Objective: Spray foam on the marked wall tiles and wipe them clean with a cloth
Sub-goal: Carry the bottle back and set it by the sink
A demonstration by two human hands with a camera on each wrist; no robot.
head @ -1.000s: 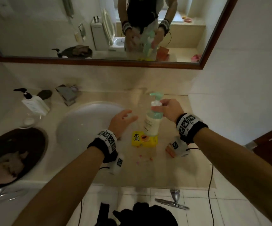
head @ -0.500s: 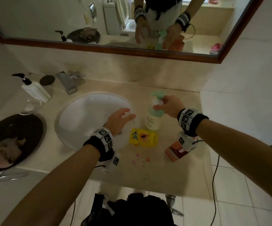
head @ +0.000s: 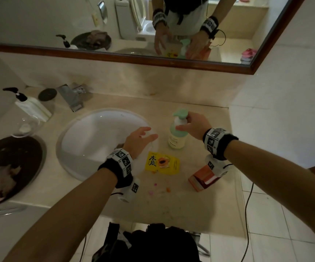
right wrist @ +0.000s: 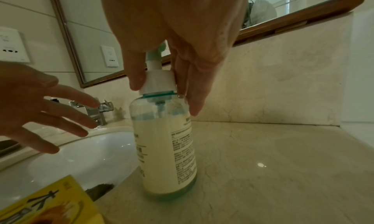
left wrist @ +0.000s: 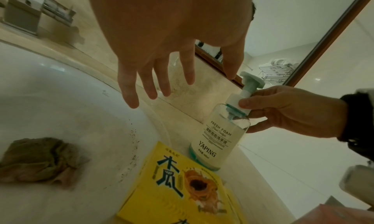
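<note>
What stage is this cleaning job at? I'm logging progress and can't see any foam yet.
Nothing looks done: no foam shows on the wall tiles. In hand: the right hand holds the foam bottle by its collar, standing on the counter; the left hand hovers open. Left: spraying, then wiping; a crumpled cloth lies in the sink.

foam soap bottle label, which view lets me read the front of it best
The left wrist view: the foam soap bottle faces it, so FRESH FOAM and YAPING read clearly, while the right hand pinches the pump collar. The right wrist view shows only the back's small print. The head view shows the bottle small, its text mostly illegible.
</note>
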